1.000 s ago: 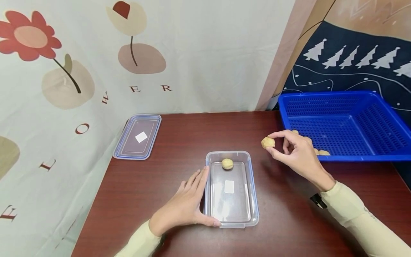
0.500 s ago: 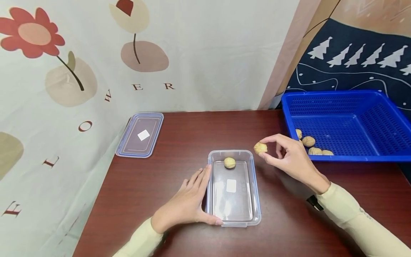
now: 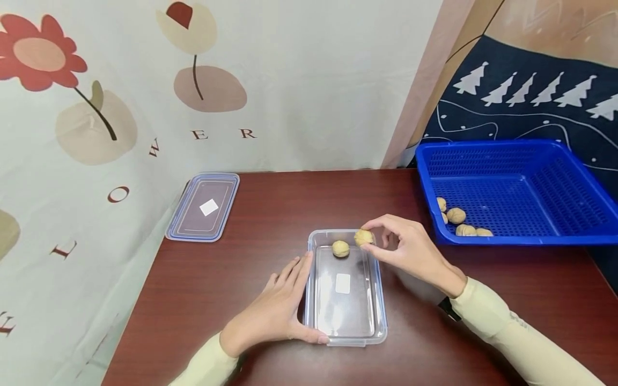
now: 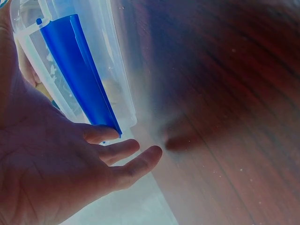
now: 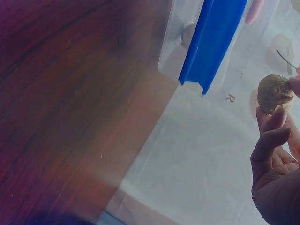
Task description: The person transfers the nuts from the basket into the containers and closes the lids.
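Between thumb and fingertips my right hand [image 3: 412, 249] pinches a walnut [image 3: 364, 237] over the far right corner of a clear plastic box [image 3: 351, 321]. The right wrist view also has this walnut [image 5: 274, 93] in the fingers. Another walnut [image 3: 340, 249] lies inside the box near its far end. Along the box's left side rests my left hand [image 3: 275, 308], fingers extended against the wall and thumb at the near left corner. A blue clip [image 4: 82, 70] on the box's side shows beside the left fingers in the left wrist view.
At the back right stands a blue perforated basket [image 3: 492, 187] with several walnuts [image 3: 456, 215] in its near left corner. A clear lid with a blue edge [image 3: 205, 209] lies at the table's back left. A printed cloth [image 3: 309, 96] hangs behind the table.
My right hand has carried its walnut leftward from beside the basket to above the box. The left hand has stayed at the box. The view has shifted slightly.
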Demonstrator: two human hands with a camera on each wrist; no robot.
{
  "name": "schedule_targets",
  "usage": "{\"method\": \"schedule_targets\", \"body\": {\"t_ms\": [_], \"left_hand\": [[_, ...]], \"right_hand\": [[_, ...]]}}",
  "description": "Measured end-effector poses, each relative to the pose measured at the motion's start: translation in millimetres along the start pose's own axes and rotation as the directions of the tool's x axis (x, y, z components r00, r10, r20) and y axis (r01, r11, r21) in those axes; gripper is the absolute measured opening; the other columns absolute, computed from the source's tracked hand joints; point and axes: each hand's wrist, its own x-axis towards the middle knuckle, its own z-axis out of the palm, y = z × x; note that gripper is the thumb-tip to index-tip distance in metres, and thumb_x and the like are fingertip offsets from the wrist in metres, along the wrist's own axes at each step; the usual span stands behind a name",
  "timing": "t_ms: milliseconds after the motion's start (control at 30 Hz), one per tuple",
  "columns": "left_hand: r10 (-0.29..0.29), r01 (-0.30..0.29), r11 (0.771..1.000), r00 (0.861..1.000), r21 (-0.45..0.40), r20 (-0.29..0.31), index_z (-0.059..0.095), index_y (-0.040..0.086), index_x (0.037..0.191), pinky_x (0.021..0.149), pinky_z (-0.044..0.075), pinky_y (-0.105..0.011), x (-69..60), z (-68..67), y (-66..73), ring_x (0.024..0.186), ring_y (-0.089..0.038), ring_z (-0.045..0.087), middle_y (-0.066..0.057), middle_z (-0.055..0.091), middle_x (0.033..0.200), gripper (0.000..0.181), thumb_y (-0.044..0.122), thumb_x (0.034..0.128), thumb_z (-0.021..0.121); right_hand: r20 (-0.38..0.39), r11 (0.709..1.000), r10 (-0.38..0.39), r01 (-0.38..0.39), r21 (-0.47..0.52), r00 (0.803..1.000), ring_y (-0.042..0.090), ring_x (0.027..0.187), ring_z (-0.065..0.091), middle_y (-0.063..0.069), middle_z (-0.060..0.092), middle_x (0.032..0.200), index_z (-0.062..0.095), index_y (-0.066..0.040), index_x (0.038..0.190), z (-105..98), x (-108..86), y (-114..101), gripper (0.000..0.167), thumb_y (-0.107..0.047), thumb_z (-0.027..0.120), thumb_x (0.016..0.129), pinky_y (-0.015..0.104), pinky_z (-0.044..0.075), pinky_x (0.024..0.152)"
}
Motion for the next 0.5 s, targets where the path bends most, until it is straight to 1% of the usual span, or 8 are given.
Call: {"method": "schedule_targets", "body": {"t_ms": [33,167,300,400,500], "left_hand": [[0.004,-0.004,1.000,1.000,0.002,-0.001,-0.003,0.008,0.175,0.117,0.028,-0.076,-0.2,0.0,-0.1,0.163,-0.041,0.020,-0.021,0.021,0.178,0.158,0.086,0.0691,0.084],[0.013,-0.013,1.000,1.000,0.013,0.003,-0.005,0.009,0.176,0.116,0.029,-0.077,-0.4,-1.1,-0.1,0.163,-0.041,0.020,-0.021,0.023,0.177,0.158,0.086,0.0694,0.084],[0.012,-0.012,1.000,1.000,0.018,0.013,-0.006,0.010,0.175,0.117,0.028,-0.077,-0.7,-2.4,0.8,0.163,-0.040,0.020,-0.021,0.022,0.178,0.158,0.086,0.0696,0.083],[0.006,-0.006,1.000,1.000,0.015,0.024,-0.008,0.011,0.175,0.117,0.028,-0.077,0.0,-2.0,1.1,0.163,-0.040,0.019,-0.021,0.021,0.178,0.158,0.087,0.0699,0.083],[0.009,-0.009,1.000,1.000,0.014,0.029,-0.009,0.012,0.175,0.117,0.028,-0.076,2.1,-0.5,1.7,0.164,-0.040,0.018,-0.019,0.018,0.179,0.158,0.087,0.0705,0.083]], "right_hand": [[0.002,1.000,-0.002,0.002,0.001,1.000,0.009,0.072,0.057,-0.004,0.063,0.083,0.078,-0.025,0.121,2.1,0.3,-0.7,0.034,-0.018,0.092,0.091,0.024,0.044,0.060],[0.029,1.000,0.004,-0.004,-0.002,1.000,0.009,0.074,0.058,-0.009,0.064,0.087,0.078,-0.025,0.121,11.1,1.0,-3.0,0.033,-0.022,0.092,0.091,0.025,0.046,0.061],[0.077,1.000,-0.002,0.003,-0.011,0.997,0.009,0.077,0.058,-0.004,0.067,0.092,0.077,-0.020,0.125,21.0,1.7,-4.7,0.037,-0.025,0.092,0.092,0.027,0.047,0.062],[0.109,1.000,-0.023,0.024,-0.011,0.994,0.012,0.078,0.059,-0.002,0.066,0.093,0.075,-0.018,0.128,26.9,2.6,-4.8,0.040,-0.025,0.092,0.092,0.027,0.046,0.062],[0.128,0.998,-0.048,0.052,-0.025,0.991,0.013,0.079,0.059,-0.008,0.064,0.094,0.075,-0.019,0.127,31.2,4.5,-4.0,0.039,-0.025,0.091,0.092,0.026,0.046,0.063]]}}
